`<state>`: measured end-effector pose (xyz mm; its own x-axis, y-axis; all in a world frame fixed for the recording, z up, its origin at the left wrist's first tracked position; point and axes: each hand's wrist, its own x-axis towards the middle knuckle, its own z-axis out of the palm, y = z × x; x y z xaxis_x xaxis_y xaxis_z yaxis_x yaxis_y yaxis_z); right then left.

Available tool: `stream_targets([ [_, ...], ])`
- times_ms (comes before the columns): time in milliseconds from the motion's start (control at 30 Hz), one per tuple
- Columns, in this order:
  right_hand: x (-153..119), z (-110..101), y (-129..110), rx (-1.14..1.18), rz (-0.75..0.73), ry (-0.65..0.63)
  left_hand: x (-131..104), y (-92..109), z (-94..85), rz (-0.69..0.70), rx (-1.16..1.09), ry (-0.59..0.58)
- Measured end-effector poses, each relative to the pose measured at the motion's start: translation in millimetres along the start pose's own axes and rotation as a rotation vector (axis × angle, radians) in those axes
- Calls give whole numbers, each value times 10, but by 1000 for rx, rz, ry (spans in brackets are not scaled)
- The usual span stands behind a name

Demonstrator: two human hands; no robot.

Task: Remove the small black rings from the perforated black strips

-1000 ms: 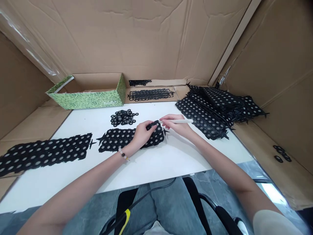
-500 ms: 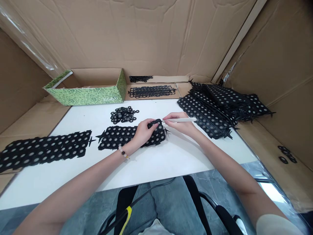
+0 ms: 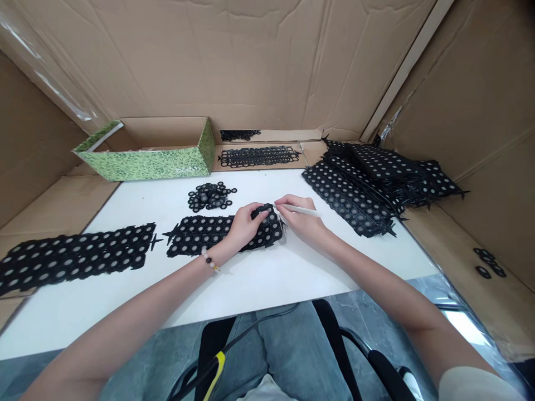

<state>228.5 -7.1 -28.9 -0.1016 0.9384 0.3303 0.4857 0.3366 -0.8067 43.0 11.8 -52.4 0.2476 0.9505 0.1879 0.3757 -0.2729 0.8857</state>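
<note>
Black strip (image 3: 196, 231) lies mid-table, the left hand (image 3: 241, 227) across it, thumb and fingers pinching its far edge near the right end. The right hand (image 3: 304, 224) grips a white pen (image 3: 306, 210), tip close to that edge. From here, a broad band of white table (image 3: 251, 284) shows between strip and front edge. Strip 2 (image 3: 83, 253) overhangs the left edge; the stack (image 3: 346, 192) crosses the right. 1 ring pile (image 3: 209, 196) sits just beyond the strip.
</note>
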Motion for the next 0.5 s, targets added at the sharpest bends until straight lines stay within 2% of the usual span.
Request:
stream_targets([
  [233, -43, 48, -3, 40, 35, -1, 15, 3, -16, 22, 27, -38],
  [333, -10, 28, 75, 86, 24, -29, 50, -8, -109, 26, 115, -86],
  [500, 87, -72, 153, 276, 100, -13, 93, -59, -253, -17, 268, -74],
])
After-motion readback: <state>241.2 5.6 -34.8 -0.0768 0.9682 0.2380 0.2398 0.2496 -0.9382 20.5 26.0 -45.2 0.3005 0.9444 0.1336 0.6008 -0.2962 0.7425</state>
